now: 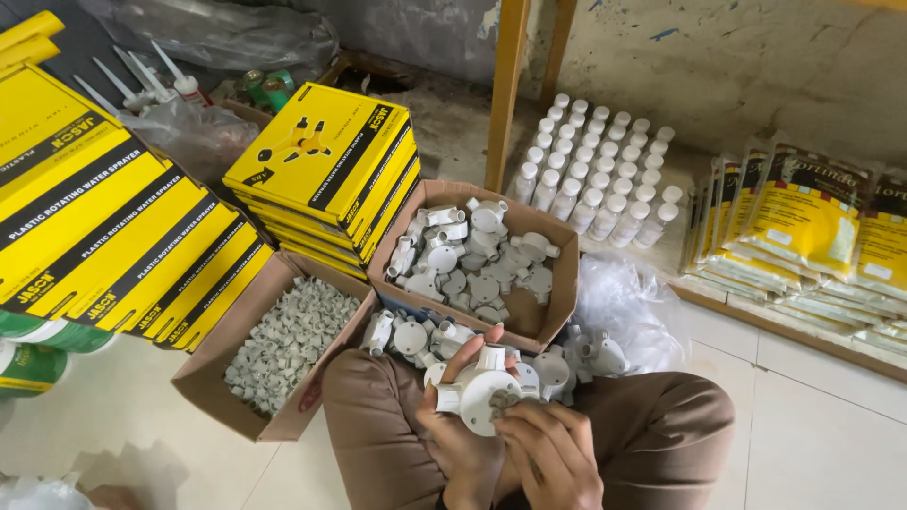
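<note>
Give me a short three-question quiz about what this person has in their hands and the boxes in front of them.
1. True or false: the left hand holds a white round fitting.
2. What fills the cardboard box straight ahead: A bottles, B white fittings, C sachets?
3. The right hand touches the fitting's ____ face.

Key
1. True
2. B
3. Round; the stacked boxes beside it are yellow.

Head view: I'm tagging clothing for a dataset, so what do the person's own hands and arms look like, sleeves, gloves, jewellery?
Both hands are bare: no gloves on the left hand or the right hand, and no rings show on the fingers. The frame cuts off at the wrists, so no sleeves, watch or bracelet can be seen. Brown trousers cover the knees beneath them.
</note>
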